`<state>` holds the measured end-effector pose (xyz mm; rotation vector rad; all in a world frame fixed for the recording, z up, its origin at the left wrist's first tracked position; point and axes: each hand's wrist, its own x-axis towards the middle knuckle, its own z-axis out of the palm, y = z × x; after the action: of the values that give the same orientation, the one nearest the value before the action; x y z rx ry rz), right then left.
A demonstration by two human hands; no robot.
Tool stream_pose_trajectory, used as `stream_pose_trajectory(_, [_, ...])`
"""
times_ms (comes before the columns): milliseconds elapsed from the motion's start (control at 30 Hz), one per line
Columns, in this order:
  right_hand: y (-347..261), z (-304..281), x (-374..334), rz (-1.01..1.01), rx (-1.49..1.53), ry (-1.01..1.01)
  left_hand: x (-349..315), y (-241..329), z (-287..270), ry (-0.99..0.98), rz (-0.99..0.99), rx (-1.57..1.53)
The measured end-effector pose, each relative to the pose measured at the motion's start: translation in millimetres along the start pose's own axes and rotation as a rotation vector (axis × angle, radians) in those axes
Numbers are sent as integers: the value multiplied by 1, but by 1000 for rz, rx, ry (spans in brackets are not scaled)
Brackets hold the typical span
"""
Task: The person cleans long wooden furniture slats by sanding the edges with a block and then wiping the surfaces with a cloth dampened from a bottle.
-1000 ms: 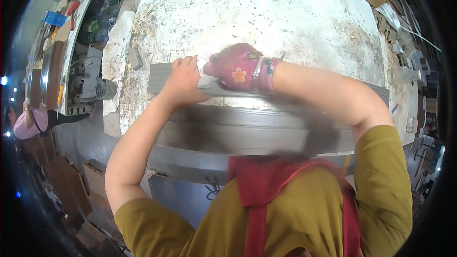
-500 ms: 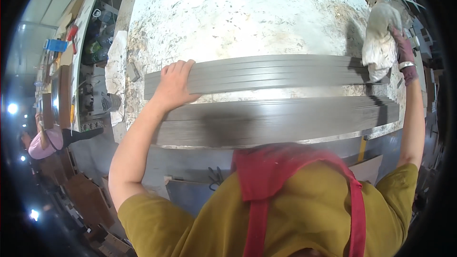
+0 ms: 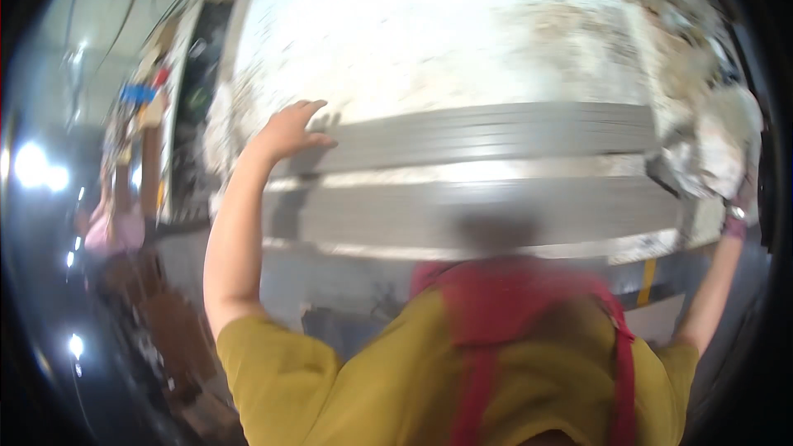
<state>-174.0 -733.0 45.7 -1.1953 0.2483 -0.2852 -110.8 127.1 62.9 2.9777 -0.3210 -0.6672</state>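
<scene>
Two rows of long flat grey strips lie side by side across the worktable: the far strips [image 3: 512, 132] and the near strips [image 3: 372, 213]. My bare left hand [image 3: 289, 132] is over the left end of the far row, thumb and fingers apart, holding nothing. A shadow beneath it suggests it is raised off the strips. At the far right, beyond the strips' right ends, my gloved right hand [image 3: 743, 194] grips a bunched whitish cloth [image 3: 717, 149]. Motion blurs that hand, and the cloth partly hides its fingers.
The white tabletop [image 3: 413, 41] is stained and specked with dark bits. Cluttered shelving [image 3: 198, 91] stands on the left, with a blue object [image 3: 138, 93] beyond it. A blurred person in pink [image 3: 116, 230] is farther left. Brown boards or boxes [image 3: 169, 314] lie below.
My left hand has come up off the far strips, its fingers spreading. My right hand has carried the cloth rightward and nearer me, off the strips' ends. The whole view has shifted and blurred.
</scene>
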Motion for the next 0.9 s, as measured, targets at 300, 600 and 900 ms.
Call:
stream_pose_trajectory(300, [8, 86, -33, 214, 399, 349, 182, 316, -22, 218, 580, -608])
stream_pose_trajectory(600, [65, -21, -48, 74, 462, -14, 352, 612, 19, 238, 803, -894])
stream_pose_trajectory(900, [75, -19, -64, 71, 534, 214, 296, 657, 23, 592, 1163, -88])
